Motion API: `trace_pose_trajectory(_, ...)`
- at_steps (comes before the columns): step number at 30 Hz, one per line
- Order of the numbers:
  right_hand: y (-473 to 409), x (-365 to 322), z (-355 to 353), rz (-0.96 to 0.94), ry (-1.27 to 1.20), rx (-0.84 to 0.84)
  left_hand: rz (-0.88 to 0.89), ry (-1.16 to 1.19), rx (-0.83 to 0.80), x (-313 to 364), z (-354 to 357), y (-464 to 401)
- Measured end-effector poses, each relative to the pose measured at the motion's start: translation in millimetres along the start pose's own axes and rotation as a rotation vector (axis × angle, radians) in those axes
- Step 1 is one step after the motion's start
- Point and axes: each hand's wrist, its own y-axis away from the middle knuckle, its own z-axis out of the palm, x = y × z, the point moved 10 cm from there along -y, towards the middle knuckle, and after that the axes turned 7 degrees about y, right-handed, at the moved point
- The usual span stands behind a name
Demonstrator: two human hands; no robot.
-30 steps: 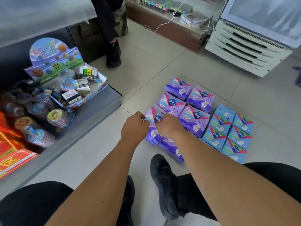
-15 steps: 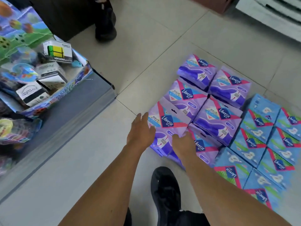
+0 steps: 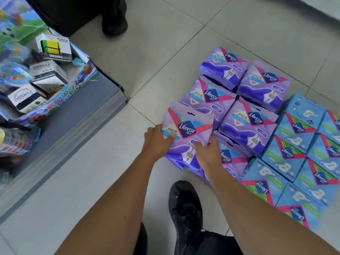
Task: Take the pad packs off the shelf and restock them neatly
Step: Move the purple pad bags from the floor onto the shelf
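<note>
Both hands are on 1 purple pad pack (image 3: 185,133) at the near-left corner of the purple group; the left hand (image 3: 158,142) holds its left edge with fingers curled under and thumb on the face; the right hand (image 3: 207,153) grips its lower right corner, fingers wrapped around the edge; the pack sits tilted on top of others on the floor (image 3: 165,43), close to the shelf edge (image 3: 77,129).

As a judgement, the removal looks done and the restocking barely begun; purple packs (image 3: 248,124) and blue packs (image 3: 292,150) lie in touching rows on the tiles, none visibly back on the shelf.

Every pack reads "Libresse"; the purple ones also show "XL"; white boxes (image 3: 53,46) on the shelf read "VERSATILE".
</note>
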Motion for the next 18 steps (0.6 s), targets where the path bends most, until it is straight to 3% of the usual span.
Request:
trace_pose_trajectory(4, 19, -41, -23, -0.128, -0.075, -0.028, -0.037, 0.254, -0.055, 19, -22, 30)
trace_pose_trajectory(7, 45, -91, -42, -0.251, -0.117, -0.065, 0.020, 0.364, 0.000, 58, -62, 61)
trace_pose_trajectory(12, 124, -203, -83, -0.517, -0.198, -0.099, 0.194, 0.362, 0.222, 144, -170, 138)
trace_pose_trajectory(18, 264, -330, -96, -0.812, -0.277, -0.273, 0.401, 0.381, 0.524, 209, -322, 269)
